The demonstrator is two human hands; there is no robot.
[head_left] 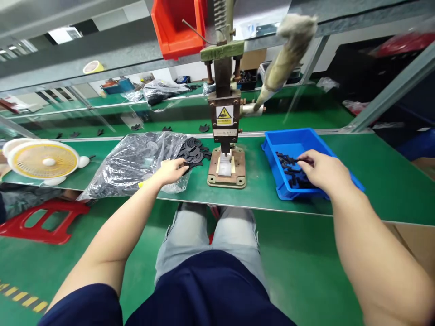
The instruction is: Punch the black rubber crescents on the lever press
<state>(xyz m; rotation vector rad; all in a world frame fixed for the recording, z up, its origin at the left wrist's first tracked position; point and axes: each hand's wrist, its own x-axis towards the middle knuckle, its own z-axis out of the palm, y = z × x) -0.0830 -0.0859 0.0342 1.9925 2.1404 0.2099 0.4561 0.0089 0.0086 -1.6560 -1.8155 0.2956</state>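
My left hand (pixel 172 171) rests on a clear plastic bag (pixel 136 163) and pinches a flat black part at the edge of a pile of black rubber pieces (pixel 194 152). My right hand (pixel 321 170) reaches into a blue bin (pixel 292 141) and holds a thin black piece over the dark parts (pixel 292 174) lying inside. Between both hands stands a hand press (pixel 226 136) with a yellow warning label and a cloth-wrapped lever (pixel 288 50).
A white and yellow fan (pixel 44 160) lies at the left of the green bench (pixel 374 172). A red stool (pixel 44 222) stands on the floor below. A red bin (pixel 176 27) hangs overhead. My knees sit under the bench edge.
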